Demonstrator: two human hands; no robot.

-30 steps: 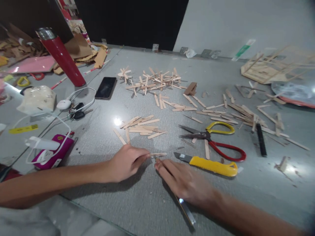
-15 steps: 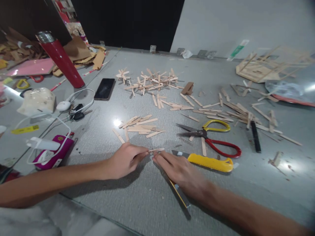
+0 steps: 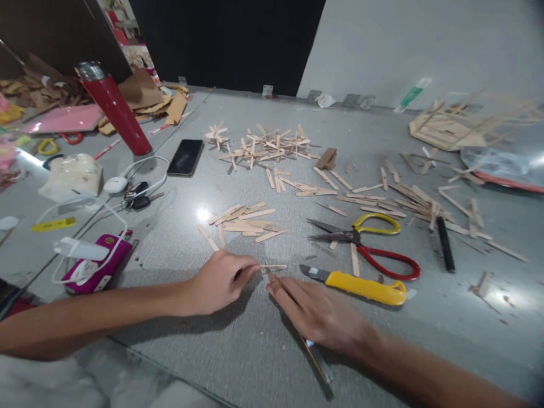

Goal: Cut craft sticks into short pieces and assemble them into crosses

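Observation:
My left hand [image 3: 221,281] pinches one end of a small wooden stick [image 3: 275,266] near the front middle of the table. My right hand [image 3: 317,309] is closed around a thin cutter [image 3: 315,362]; its yellow-edged rear end sticks out below the palm and its tip meets the stick by my left fingertips. Just beyond the hands lies a small pile of wooden sticks [image 3: 246,222]. A yellow utility knife [image 3: 366,287] rests right of my right hand, with red and yellow handled scissors [image 3: 355,235] behind it, blades apart.
Glued stick clusters [image 3: 272,144] and loose sticks [image 3: 412,201] spread across the back and right. A black marker [image 3: 445,245] lies at right. To the left are a red bottle [image 3: 115,113], a phone [image 3: 186,157], keys [image 3: 139,198] and a purple power bank [image 3: 100,266] with cables.
The whole view has shifted slightly. The right fingers have drawn slightly away from the stick, showing the cutter's tip against it. The left hand keeps its pinch.

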